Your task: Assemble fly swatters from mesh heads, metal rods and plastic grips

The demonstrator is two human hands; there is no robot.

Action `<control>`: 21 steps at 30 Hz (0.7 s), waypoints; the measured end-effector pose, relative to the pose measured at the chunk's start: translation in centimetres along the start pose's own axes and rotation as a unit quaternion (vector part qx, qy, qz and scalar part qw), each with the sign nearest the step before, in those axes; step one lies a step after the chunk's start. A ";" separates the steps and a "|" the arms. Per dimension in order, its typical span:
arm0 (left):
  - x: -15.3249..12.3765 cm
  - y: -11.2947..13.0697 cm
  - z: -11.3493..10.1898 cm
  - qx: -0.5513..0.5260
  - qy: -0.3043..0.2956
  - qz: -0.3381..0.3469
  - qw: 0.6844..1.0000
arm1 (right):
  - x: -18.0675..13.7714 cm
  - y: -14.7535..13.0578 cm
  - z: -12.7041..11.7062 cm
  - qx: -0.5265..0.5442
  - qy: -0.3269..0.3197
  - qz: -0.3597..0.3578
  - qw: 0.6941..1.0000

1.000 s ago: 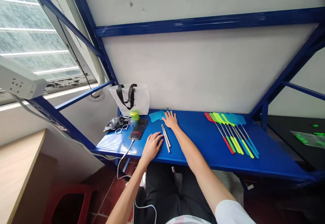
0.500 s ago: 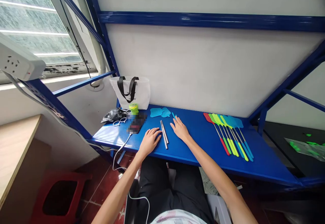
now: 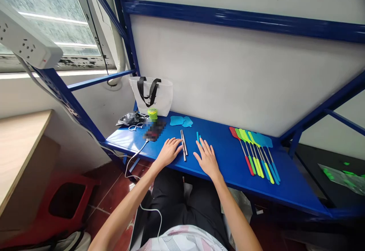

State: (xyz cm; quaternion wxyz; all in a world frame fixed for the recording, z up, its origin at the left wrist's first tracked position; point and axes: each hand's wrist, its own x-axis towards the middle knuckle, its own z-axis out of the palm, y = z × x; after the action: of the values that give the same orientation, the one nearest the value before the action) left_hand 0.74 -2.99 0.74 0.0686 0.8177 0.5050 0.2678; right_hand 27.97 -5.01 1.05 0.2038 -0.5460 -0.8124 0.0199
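Observation:
My left hand (image 3: 170, 151) lies palm down near the front edge, fingers stretched out, its fingertips beside two silver metal rods (image 3: 184, 147). To their right is my right hand (image 3: 208, 159), also palm down with fingers spread. Its fingertips are at two blue handle pieces (image 3: 197, 136), partly covered by the fingers; whether they touch cannot be made out. Behind the rods, two blue fly swatter heads (image 3: 177, 120) lie flat, overlapping. Off to the right, several fly swatters (image 3: 258, 156) in red, green, yellow and blue lie side by side, handles toward me.
The blue tabletop (image 3: 225, 148) sits inside a blue frame (image 3: 216, 17). A white bag (image 3: 164, 99), a green-lidded tub (image 3: 152, 113), scissors (image 3: 136, 126) and a blurred dark device (image 3: 155, 130) with a white cable (image 3: 134, 157) occupy the left end.
My right hand has drawn back toward me, its fingers spreading, and two blue handle pieces now show by its fingertips. My left hand stays beside the rods. The view has tilted.

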 end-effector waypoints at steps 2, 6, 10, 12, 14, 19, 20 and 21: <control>-0.2 0.9 0.3 0.016 -0.013 0.005 1.000 | 0.0 0.1 0.3 -0.010 -0.017 -0.007 1.000; -0.6 2.0 0.7 0.026 -0.043 0.011 0.999 | -0.5 0.1 0.4 -0.010 0.007 -0.008 1.000; -0.6 2.2 0.4 0.014 -0.068 0.011 0.998 | -1.0 -0.1 -0.2 -0.001 0.047 -0.003 0.999; -0.5 2.2 0.2 0.013 -0.058 0.006 0.998 | -0.9 -0.3 -0.4 0.000 0.038 0.000 0.999; -0.5 2.2 0.2 0.010 -0.040 0.004 0.999 | -0.5 -0.3 -0.3 0.004 0.013 0.004 1.000; -0.5 2.2 0.7 -0.001 -0.014 0.006 1.000 | 0.3 -0.2 0.4 0.013 -0.020 0.029 0.999; -0.5 2.1 0.7 -0.004 -0.011 0.005 1.000 | 0.3 -0.2 0.5 0.015 -0.009 0.034 0.999; -0.5 2.1 0.8 -0.008 -0.009 0.004 1.000 | 0.2 -0.2 0.5 0.018 0.007 0.037 0.999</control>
State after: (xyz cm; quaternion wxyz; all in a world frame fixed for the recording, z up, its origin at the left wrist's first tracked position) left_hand 2.62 -4.32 0.73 0.0789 0.8213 0.4991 0.2647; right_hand 27.59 -4.82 0.65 0.2184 -0.5720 -0.7897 0.0381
